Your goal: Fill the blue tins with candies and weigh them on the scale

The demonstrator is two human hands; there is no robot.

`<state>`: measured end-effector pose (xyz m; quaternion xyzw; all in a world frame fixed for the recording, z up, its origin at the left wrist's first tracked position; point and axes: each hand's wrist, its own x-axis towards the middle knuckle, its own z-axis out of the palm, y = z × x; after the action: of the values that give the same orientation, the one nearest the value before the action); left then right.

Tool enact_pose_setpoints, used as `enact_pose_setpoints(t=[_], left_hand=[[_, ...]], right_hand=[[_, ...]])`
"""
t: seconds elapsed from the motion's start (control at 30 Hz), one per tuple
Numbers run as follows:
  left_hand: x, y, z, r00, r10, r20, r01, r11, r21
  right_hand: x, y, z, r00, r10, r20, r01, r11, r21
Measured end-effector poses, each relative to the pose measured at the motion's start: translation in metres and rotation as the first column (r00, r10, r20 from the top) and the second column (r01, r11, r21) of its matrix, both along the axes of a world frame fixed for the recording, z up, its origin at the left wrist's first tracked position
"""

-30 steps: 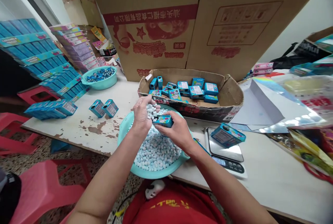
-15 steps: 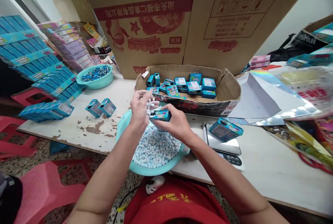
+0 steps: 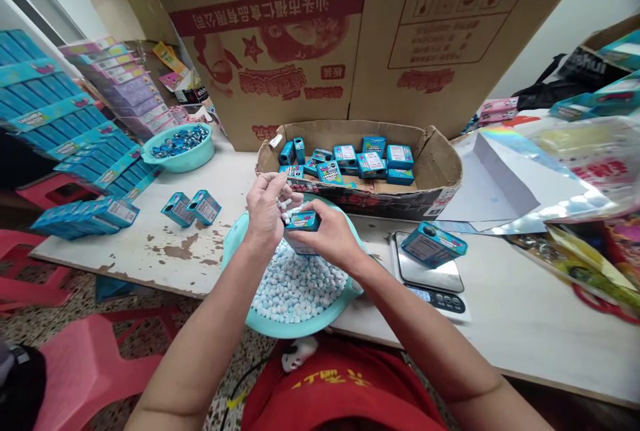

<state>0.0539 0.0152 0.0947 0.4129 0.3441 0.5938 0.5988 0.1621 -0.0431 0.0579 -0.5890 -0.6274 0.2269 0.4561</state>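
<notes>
My left hand [image 3: 267, 209] is cupped with fingers curled around several small white and pale blue candies [image 3: 285, 205], at the opening end of a small blue candy box [image 3: 303, 221]. My right hand [image 3: 334, 232] grips that box, tilted on its side with its end toward the candies. Beneath both hands sits a turquoise basin [image 3: 239, 224] full of the same candies [image 3: 300, 287]. Another blue box [image 3: 434, 245] rests on a digital scale [image 3: 445, 304] to the right. Behind the basin, a low cardboard tray [image 3: 440, 174] holds several blue boxes [image 3: 371, 164].
Two blue boxes [image 3: 192, 208] stand on the table [image 3: 235, 174] to the left, near a row of more boxes [image 3: 87, 216]. A turquoise bowl [image 3: 187, 163] contains shiny blue pieces. A large carton [image 3: 370, 51] rises at the back. Papers [image 3: 493, 184] lie right; a pink stool [image 3: 85, 364] is lower left.
Fewer candies show in my left hand than half a second ago. Both hands and the box have shifted slightly left in view, and the whole view has moved a little.
</notes>
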Motion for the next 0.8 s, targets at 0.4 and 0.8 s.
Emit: enact_pose_setpoints(t=[0.4, 0.8], left_hand=[[-0.022, -0.001, -0.018, 0.976, 0.024, -0.216, -0.022, 1.000, 0.014], [-0.025, -0.040, -0.095, -0.050, 0.120, -0.992, 0.424, 0.901, 0.088]], right_hand=[[0.031, -0.015, -0.003, 0.968, -0.031, -0.248, 0.030, 1.000, -0.005], [0.046, -0.029, 0.000, 0.942, -0.128, -0.310, 0.142, 0.990, 0.024]])
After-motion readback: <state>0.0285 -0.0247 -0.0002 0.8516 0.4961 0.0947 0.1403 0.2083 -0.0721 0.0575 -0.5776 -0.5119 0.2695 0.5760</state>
